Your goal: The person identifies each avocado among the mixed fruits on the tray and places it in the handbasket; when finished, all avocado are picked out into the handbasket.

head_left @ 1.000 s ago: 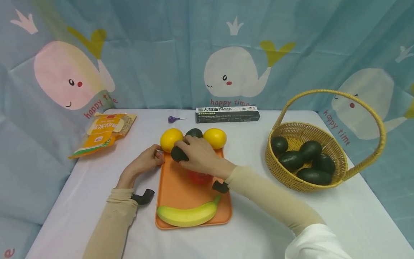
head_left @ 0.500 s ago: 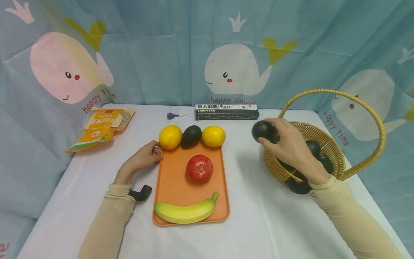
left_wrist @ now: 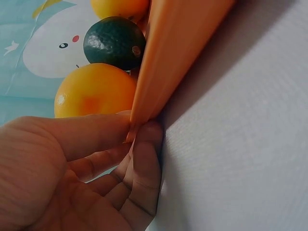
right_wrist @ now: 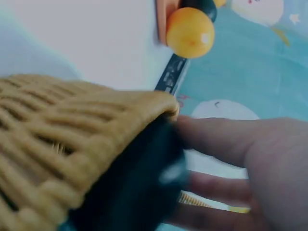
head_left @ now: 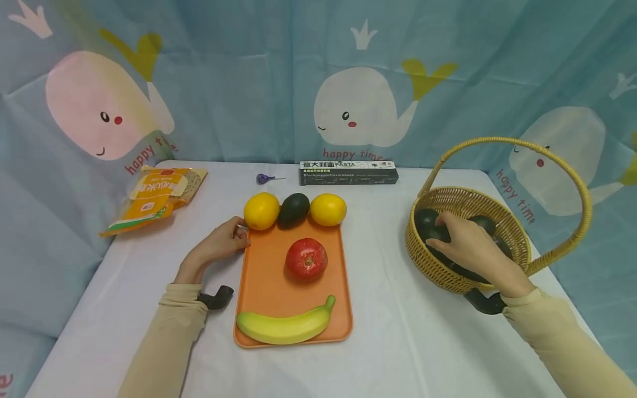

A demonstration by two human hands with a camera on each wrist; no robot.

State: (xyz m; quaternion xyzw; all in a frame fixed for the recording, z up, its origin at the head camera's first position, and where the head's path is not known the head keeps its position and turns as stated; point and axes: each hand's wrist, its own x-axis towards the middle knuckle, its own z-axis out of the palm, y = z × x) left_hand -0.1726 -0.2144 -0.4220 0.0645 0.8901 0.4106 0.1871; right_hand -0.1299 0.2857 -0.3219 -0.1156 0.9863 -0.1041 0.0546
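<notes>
My left hand [head_left: 219,243] pinches the left edge of the orange tray [head_left: 266,271]; thumb and fingertips show on its wall [left_wrist: 178,53] in the left wrist view. Over in the wicker basket [head_left: 418,260], my right hand [head_left: 470,249] holds a dark green avocado [head_left: 438,232] between thumb and fingers. In the right wrist view that avocado [right_wrist: 139,178] sits right at the basket's rim. The tray bears a banana [head_left: 283,327] and a red pomegranate [head_left: 306,258]. Along its far end lie two yellow lemon-like fruits [head_left: 261,211], with an avocado [head_left: 293,210] between them.
Several more avocados [head_left: 483,223] lie in the basket, partly hidden by my hand; its handle [head_left: 577,182] arches overhead. A pasta box [head_left: 348,176], a purple lollipop [head_left: 262,178] and an orange grain bag [head_left: 159,193] stand or lie toward the back. A curtain [head_left: 239,110] surrounds the table.
My right hand has gone from over the tray to the basket, carrying an avocado, and is now down inside it. The left hand keeps its place at the tray edge.
</notes>
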